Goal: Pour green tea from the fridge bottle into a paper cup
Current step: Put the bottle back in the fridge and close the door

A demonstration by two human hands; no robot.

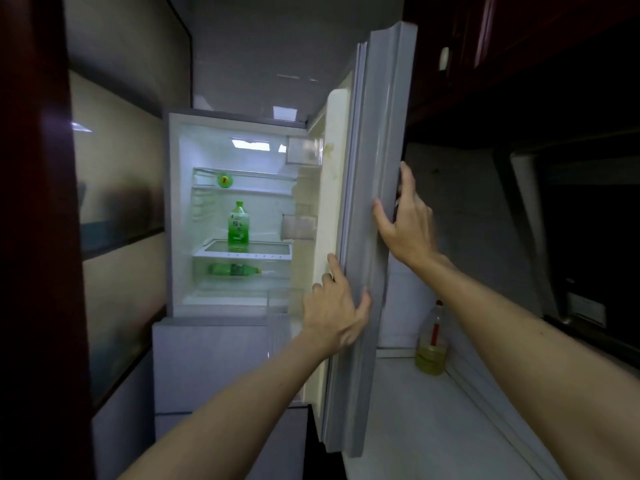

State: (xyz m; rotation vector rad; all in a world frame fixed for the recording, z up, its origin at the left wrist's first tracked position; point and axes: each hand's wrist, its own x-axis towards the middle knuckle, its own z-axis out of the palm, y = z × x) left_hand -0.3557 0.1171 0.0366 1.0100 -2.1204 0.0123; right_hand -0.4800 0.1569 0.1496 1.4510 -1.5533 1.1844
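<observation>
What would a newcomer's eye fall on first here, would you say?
The lit fridge, with a green tea bottle upright on its glass shelf and a second bottle lying below. Then the left hand and right hand holding the edge of the open door, right above left.

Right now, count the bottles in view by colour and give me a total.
Green bottles: 2 (one upright, one lying on the shelf below, both in the fridge)
Yellow-filled bottle: 1 (on the counter)
Total: 3
Not counted: a small round green thing on the top shelf, too small to tell.
</observation>
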